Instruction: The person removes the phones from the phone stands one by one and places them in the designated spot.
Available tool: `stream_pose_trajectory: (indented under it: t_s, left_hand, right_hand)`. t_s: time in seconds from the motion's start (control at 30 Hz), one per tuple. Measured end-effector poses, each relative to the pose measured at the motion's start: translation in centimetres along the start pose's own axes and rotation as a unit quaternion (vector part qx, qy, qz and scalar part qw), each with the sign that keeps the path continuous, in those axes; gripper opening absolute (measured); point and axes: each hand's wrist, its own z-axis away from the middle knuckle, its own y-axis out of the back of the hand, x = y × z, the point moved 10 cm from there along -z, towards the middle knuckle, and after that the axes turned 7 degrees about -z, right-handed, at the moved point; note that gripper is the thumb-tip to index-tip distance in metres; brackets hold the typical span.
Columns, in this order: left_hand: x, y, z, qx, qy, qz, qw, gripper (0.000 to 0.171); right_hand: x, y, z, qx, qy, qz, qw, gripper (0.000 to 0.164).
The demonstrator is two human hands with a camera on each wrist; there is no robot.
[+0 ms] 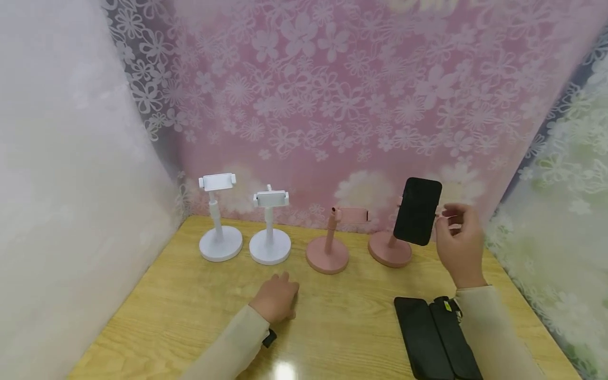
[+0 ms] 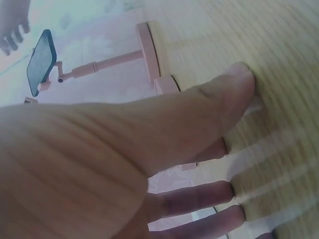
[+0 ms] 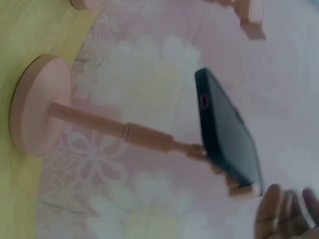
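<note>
A black phone (image 1: 417,211) sits tilted in the clamp of the rightmost pink phone stand (image 1: 390,250). Just right of the phone's edge is my right hand (image 1: 459,243), fingers bent and holding nothing. In the right wrist view a gap shows between its fingertips (image 3: 271,199) and the phone (image 3: 232,134). My left hand (image 1: 277,298) rests on the table in front of the stands, fingers extended. The left wrist view shows its thumb (image 2: 214,104) low over the wood, with the phone (image 2: 42,62) on its stand beyond.
Left of the phone's stand stands another pink stand (image 1: 328,255), then two white stands (image 1: 269,247). A black flat device or case (image 1: 420,338) lies near my right forearm on the wooden table (image 1: 180,316). Floral cloth (image 1: 304,105) hangs behind.
</note>
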Motion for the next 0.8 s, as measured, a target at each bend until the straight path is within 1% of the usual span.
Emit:
stream_pose_trajectory:
  t_s: [0.03, 0.07, 0.13, 0.2, 0.27, 0.3, 0.33, 0.4, 0.47, 0.5, 0.57, 0.67, 0.8]
  left_hand:
    - [0.0, 0.1, 0.0, -0.002, 0.0, -0.003, 1.0, 0.05]
    - [0.0, 0.3, -0.1, -0.004, -0.001, -0.006, 1.0, 0.05]
    - [0.0, 0.4, -0.1, -0.009, -0.003, -0.015, 0.9998, 0.05]
    - [0.0, 0.4, -0.2, -0.012, -0.005, -0.021, 0.9997, 0.049]
    - [-0.1, 0.2, -0.1, -0.014, -0.006, -0.021, 0.9997, 0.048]
    - [-0.2, 0.1, 0.0, -0.015, -0.005, -0.019, 0.9997, 0.047]
    - [-0.2, 0.0, -0.1, -0.015, -0.007, -0.017, 0.9997, 0.047]
    - [-0.2, -0.1, -0.3, -0.017, -0.008, -0.012, 0.9997, 0.047]
    - [-0.2, -0.2, -0.4, -0.023, -0.01, -0.012, 0.9996, 0.049]
    - [-0.1, -0.3, -0.4, -0.027, -0.011, -0.013, 0.9995, 0.05]
    - [-0.1, -0.5, -0.5, -0.031, -0.011, -0.017, 0.9993, 0.05]
    - [0.0, -0.5, -0.5, -0.031, -0.013, -0.022, 0.9992, 0.05]
    - [-0.1, -0.4, -0.5, -0.025, -0.015, -0.027, 0.9992, 0.048]
  right_hand:
    - [1.2, 0.2, -0.5, 0.004, -0.036, -0.009, 0.999, 0.034]
    - [2.3, 0.2, -0.9, -0.003, -0.07, -0.016, 0.997, 0.039]
    - [4.4, -0.6, -1.3, -0.042, -0.128, -0.021, 0.991, 0.049]
    - [5.9, -1.7, -1.3, -0.089, -0.165, -0.02, 0.982, 0.058]
    - [6.7, -2.9, -1.0, -0.122, -0.183, -0.032, 0.975, 0.064]
    - [6.9, -3.4, -0.9, -0.127, -0.191, -0.04, 0.973, 0.065]
    - [7.3, -3.6, -0.8, -0.121, -0.201, -0.05, 0.971, 0.064]
    - [7.9, -3.8, -0.7, -0.095, -0.225, -0.076, 0.967, 0.06]
    - [8.4, -4.0, -0.6, -0.06, -0.242, -0.112, 0.962, 0.054]
    - [8.7, -4.0, -0.6, -0.044, -0.247, -0.122, 0.96, 0.051]
    - [8.9, -4.2, -0.5, -0.029, -0.248, -0.132, 0.959, 0.048]
    - [8.9, -4.7, -0.6, -0.04, -0.234, -0.13, 0.963, 0.049]
    - [8.6, -5.5, -0.6, -0.068, -0.211, -0.132, 0.966, 0.055]
